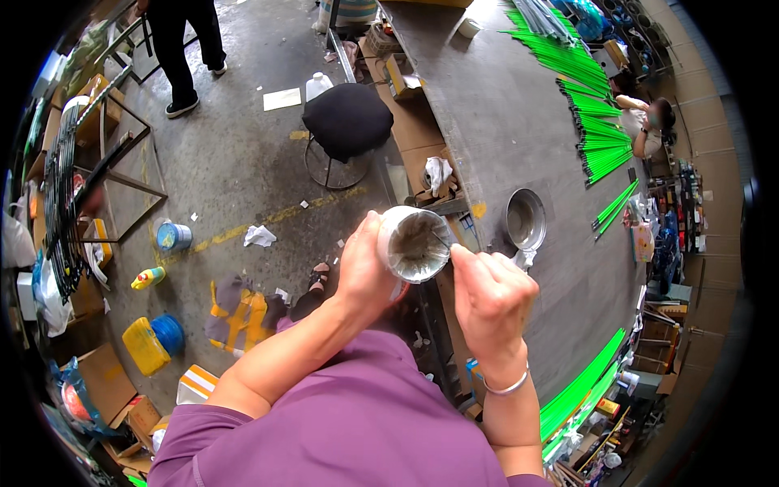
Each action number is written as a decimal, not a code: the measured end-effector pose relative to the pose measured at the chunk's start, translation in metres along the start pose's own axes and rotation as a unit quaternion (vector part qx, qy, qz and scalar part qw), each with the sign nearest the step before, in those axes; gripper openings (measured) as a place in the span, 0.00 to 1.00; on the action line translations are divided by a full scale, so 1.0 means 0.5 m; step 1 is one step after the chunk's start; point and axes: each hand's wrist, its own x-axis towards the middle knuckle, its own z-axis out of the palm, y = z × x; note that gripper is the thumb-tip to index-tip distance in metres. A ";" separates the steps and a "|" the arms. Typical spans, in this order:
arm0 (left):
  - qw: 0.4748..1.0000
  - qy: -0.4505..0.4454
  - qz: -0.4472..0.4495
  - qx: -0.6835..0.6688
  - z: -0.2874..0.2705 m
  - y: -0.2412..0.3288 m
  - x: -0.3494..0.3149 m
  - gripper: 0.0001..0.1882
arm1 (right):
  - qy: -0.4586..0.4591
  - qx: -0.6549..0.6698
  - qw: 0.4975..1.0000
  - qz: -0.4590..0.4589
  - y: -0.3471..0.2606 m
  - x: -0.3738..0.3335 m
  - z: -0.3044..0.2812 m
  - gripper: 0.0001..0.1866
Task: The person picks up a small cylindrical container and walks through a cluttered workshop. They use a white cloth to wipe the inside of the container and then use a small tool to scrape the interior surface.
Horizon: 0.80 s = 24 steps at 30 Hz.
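My left hand [365,260] is wrapped round a white cup [394,217] with a rough, grey-stained inside, its mouth tipped up toward me. At the cup's right rim my right hand [493,296] is closed in a pinch. A thin dark line runs from its fingertips into the cup, too fine to name. On the grey table [568,284], just to the right, stands a round metal bowl [527,219] with a crumpled white cloth or paper [524,259] by its near edge.
Bundles of green rods [596,130] lie along the table's far right, with more green rods [588,390] at the near right. Across the table sits another person [647,122]. A black-covered stool [347,122] and a blue can [174,236] stand on the floor left; someone in dark trousers [174,49] stands beyond.
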 end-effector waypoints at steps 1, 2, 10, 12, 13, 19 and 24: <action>1.000 -0.005 -0.004 0.010 -0.004 0.000 -0.002 0.25 | -0.022 -0.006 1.000 -0.006 0.001 -0.007 0.008 0.04; 1.000 -0.010 -0.007 0.021 -0.006 0.001 -0.002 0.25 | -0.052 0.007 0.999 -0.010 -0.009 -0.013 0.000 0.04; 1.000 0.007 -0.013 0.007 0.008 0.001 -0.013 0.25 | -0.025 0.037 0.999 0.004 0.005 -0.036 0.007 0.06; 1.000 0.006 -0.012 0.009 0.000 -0.002 -0.012 0.25 | -0.002 0.046 0.999 0.020 -0.003 -0.040 0.000 0.06; 1.000 -0.005 -0.015 0.019 -0.017 -0.004 -0.009 0.24 | 0.013 0.035 0.999 0.022 -0.006 -0.032 -0.011 0.07; 1.000 -0.001 -0.014 0.011 -0.012 -0.004 -0.018 0.22 | -0.015 0.048 0.999 0.010 -0.015 -0.044 -0.001 0.08; 0.999 -0.011 -0.012 -0.047 -0.018 -0.006 -0.019 0.19 | 0.003 0.035 0.999 0.020 -0.013 -0.033 0.003 0.08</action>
